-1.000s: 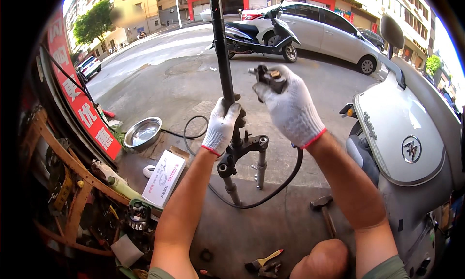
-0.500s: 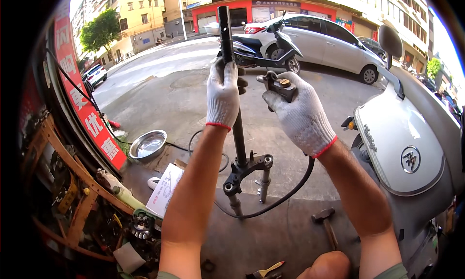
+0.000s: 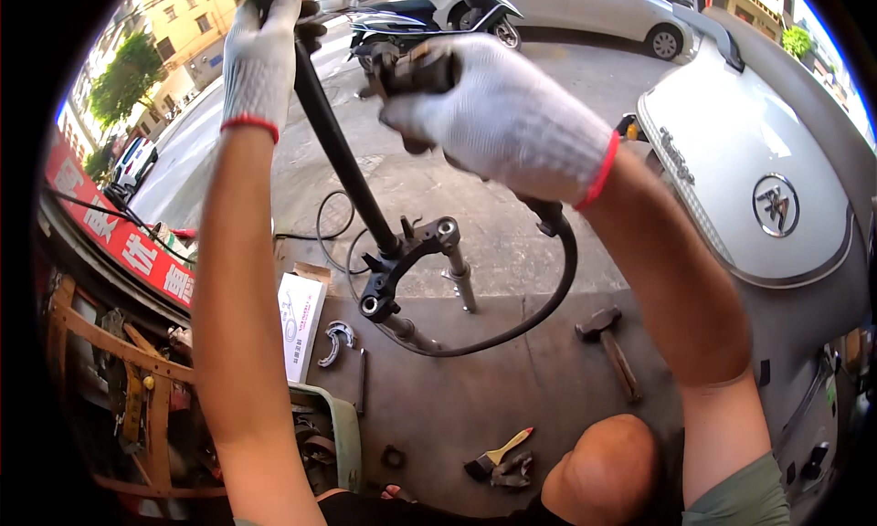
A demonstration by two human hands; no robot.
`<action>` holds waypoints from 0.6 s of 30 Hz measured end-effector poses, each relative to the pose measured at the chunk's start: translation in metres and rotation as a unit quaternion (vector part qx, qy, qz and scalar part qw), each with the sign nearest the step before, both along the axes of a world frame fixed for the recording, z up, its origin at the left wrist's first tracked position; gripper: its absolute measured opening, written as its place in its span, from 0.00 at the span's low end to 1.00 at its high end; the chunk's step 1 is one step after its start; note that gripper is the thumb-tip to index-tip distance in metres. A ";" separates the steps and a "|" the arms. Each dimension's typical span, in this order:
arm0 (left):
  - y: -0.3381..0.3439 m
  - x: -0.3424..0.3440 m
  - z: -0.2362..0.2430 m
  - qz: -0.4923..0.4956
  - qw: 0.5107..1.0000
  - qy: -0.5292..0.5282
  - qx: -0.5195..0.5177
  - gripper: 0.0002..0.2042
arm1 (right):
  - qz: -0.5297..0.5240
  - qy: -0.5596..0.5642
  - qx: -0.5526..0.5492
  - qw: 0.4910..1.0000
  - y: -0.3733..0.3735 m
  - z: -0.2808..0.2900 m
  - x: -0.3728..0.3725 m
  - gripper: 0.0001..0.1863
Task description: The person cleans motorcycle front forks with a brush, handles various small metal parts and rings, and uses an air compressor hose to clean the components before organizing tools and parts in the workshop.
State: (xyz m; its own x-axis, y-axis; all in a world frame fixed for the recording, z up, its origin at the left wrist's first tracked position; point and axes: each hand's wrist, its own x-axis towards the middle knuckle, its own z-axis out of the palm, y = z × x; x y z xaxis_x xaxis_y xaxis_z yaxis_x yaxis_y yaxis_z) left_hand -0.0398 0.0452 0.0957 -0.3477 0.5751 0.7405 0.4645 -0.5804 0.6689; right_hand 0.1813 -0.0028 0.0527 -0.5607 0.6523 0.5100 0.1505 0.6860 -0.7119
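Note:
A black scooter front fork (image 3: 402, 252) hangs upright in front of me, its long steering stem (image 3: 333, 142) rising toward the top of the view. My left hand (image 3: 260, 56), in a white knit glove with a red cuff, grips the top of the stem. My right hand (image 3: 507, 115), gloved the same way, holds a dark brake caliper (image 3: 411, 69) beside the stem. A black hose (image 3: 548, 289) loops down from the caliper and back to the fork's lower bracket. Two silver fork legs point down toward the ground.
A hammer (image 3: 607, 343) lies on the concrete at the right. A white box (image 3: 300, 320), curved brake shoes (image 3: 338, 341) and a brush (image 3: 498, 457) lie below. A silver scooter body (image 3: 767, 188) stands close on the right. A wooden rack (image 3: 119, 380) with parts sits at left.
Both hands rose with the fork. My left hand slid from the lower stem to its top. The fork now hangs higher and closer, and the caliper moved up with my right hand.

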 end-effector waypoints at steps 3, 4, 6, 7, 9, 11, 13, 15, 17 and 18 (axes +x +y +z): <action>-0.001 -0.014 -0.063 -0.002 0.997 0.002 -0.072 0.14 | -0.046 -0.073 -0.041 0.995 0.006 -0.071 0.008 0.17; -0.009 0.001 -0.083 -0.041 0.996 -0.032 -0.072 0.13 | -0.002 -0.114 -0.119 0.986 0.002 -0.081 0.019 0.15; -0.025 0.008 -0.109 -0.078 0.995 -0.043 -0.048 0.11 | 0.032 -0.160 -0.183 0.969 0.002 -0.114 0.028 0.14; -0.028 0.014 -0.125 -0.100 0.991 -0.066 -0.053 0.12 | -0.079 -0.142 -0.151 0.975 0.002 -0.136 0.032 0.15; -0.038 0.021 -0.153 -0.125 0.984 -0.091 -0.084 0.14 | -0.212 -0.123 -0.123 0.962 0.007 -0.162 0.038 0.17; -0.043 0.019 -0.177 -0.130 0.982 -0.081 -0.110 0.15 | -0.228 -0.118 -0.145 0.955 0.007 -0.168 0.040 0.18; -0.046 0.011 -0.191 -0.136 0.979 -0.077 -0.128 0.19 | -0.128 -0.177 -0.194 0.956 0.008 -0.167 0.033 0.18; -0.048 0.004 -0.198 -0.135 0.978 -0.075 -0.141 0.19 | -0.148 -0.136 -0.172 0.964 0.007 -0.177 0.022 0.18; -0.048 -0.003 -0.197 -0.134 0.979 -0.045 -0.150 0.19 | -0.217 -0.097 -0.125 0.963 0.011 -0.172 0.014 0.19; -0.047 -0.004 -0.198 -0.133 0.979 -0.046 -0.150 0.19 | -0.220 -0.105 -0.115 0.963 0.013 -0.166 0.013 0.19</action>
